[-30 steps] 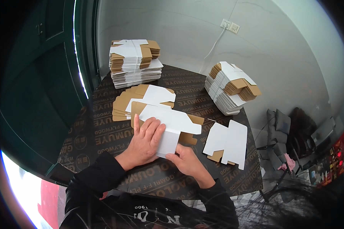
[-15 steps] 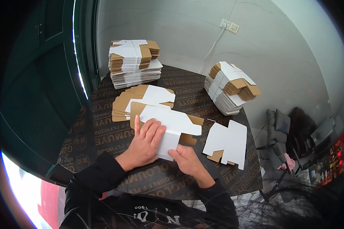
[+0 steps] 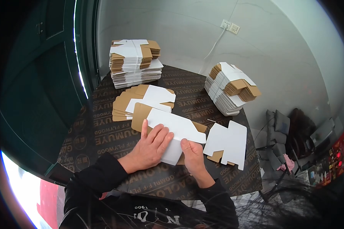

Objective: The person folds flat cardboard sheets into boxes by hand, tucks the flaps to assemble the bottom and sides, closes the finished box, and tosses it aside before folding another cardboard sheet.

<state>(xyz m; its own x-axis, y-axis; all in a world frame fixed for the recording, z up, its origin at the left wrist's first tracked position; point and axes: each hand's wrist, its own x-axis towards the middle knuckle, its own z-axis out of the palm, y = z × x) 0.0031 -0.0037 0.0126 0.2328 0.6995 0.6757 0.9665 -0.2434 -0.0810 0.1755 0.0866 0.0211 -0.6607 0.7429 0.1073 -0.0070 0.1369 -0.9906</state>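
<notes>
A white-and-brown folding cardboard box (image 3: 174, 124), partly flattened, is held at a slant low over the dark table. My left hand (image 3: 150, 148) lies across its near-left side, fingers on the white face and index finger raised; its thumb is out of sight. My right hand (image 3: 195, 159) grips the near-right edge with the thumb on top, and its other fingers are hidden under the cardboard. Beyond the box, several flat box blanks (image 3: 153, 94) lie fanned out. Another pair of flat white blanks (image 3: 227, 143) rests to the right of my right hand.
A tall bundle of flat boxes (image 3: 133, 63) stands at the table's back left. A second strapped bundle (image 3: 229, 89) leans at the back right. The patterned plywood table (image 3: 107, 135) has its right edge near the blanks. A wall socket (image 3: 225, 24) carries a white cord.
The box has turned clockwise and shifted slightly right. My right hand has moved up and right along its edge, and my left hand has slid right with it.
</notes>
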